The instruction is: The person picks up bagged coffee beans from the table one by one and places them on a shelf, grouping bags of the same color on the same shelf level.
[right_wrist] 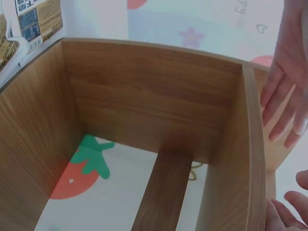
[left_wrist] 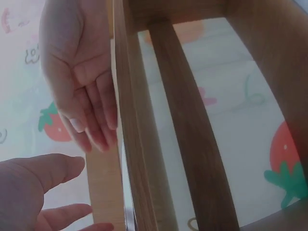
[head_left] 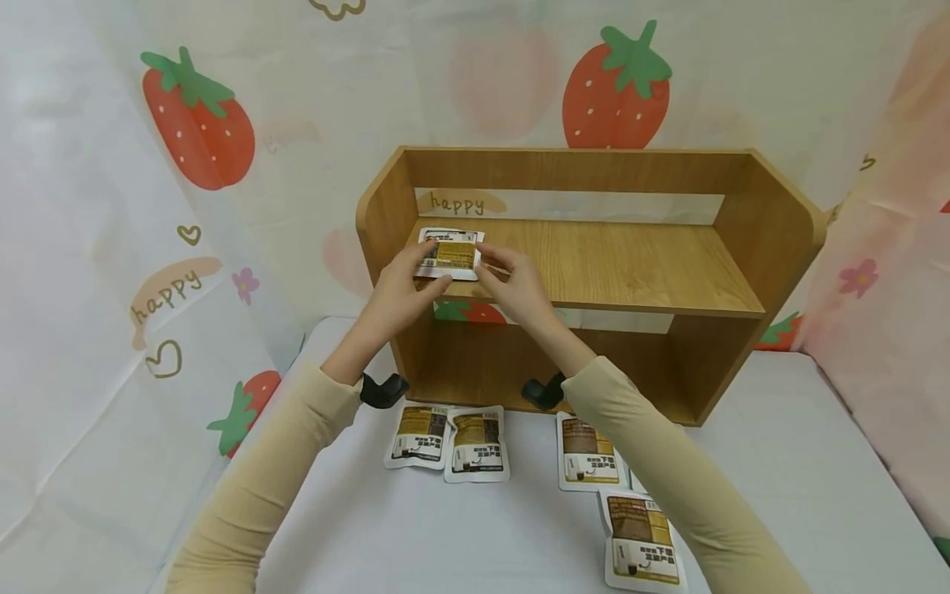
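Note:
A flat white-edged packet (head_left: pixel 453 254) with a brown and gold label lies on the upper shelf at its left end. My left hand (head_left: pixel 398 290) is at the packet's left side, with its fingertips touching the edge. At the right edge is my right hand (head_left: pixel 522 289), fingers loosely bent and fingertips at the packet's border. In the left wrist view, the left hand (left_wrist: pixel 29 192) and the right hand (left_wrist: pixel 82 67) face each other with relaxed fingers. The shelf board hides the packet in both wrist views.
The wooden shelf unit (head_left: pixel 638 264) has raised side walls and a lower compartment. Two similar packets (head_left: pixel 477 445) lie before it on the left. More packets (head_left: pixel 642 540) lie at the right, partly covered by the right sleeve. A strawberry-print cloth (head_left: pixel 475 74) hangs behind.

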{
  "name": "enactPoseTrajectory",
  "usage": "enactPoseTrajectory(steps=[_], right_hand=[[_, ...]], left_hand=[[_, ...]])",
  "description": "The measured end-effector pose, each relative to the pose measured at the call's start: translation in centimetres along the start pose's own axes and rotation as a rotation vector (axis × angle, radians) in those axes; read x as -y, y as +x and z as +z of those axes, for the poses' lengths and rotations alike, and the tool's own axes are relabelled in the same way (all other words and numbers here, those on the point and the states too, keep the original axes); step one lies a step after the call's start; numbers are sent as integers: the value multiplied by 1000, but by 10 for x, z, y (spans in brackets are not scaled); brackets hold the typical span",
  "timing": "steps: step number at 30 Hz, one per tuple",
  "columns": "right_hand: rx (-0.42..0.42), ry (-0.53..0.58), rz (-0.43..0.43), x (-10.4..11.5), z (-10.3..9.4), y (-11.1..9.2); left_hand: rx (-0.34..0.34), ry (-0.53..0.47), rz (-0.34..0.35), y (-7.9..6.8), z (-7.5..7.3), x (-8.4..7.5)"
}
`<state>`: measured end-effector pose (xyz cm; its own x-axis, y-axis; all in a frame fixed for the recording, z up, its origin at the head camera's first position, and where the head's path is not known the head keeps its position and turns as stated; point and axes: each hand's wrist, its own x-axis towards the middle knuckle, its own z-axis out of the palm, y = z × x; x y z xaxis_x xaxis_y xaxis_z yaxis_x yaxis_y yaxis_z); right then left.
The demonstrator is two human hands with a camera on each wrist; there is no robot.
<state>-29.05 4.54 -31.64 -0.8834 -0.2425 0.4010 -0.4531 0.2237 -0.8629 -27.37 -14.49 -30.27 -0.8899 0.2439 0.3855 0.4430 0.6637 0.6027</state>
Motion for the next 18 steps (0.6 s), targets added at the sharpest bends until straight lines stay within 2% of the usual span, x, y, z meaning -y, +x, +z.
enactPoseTrajectory(steps=[8,14,18], right_hand=[[-12,105,-52,6,-4,-19],[-17,122,-77,25,-8,-43],[-22,133,-94,23,-8,-54]], left_hand=[[-158,-23,119,-21,9,-2],[-258,-63,178,-38,15,1],[-326,-105,213,-50,20,5]])
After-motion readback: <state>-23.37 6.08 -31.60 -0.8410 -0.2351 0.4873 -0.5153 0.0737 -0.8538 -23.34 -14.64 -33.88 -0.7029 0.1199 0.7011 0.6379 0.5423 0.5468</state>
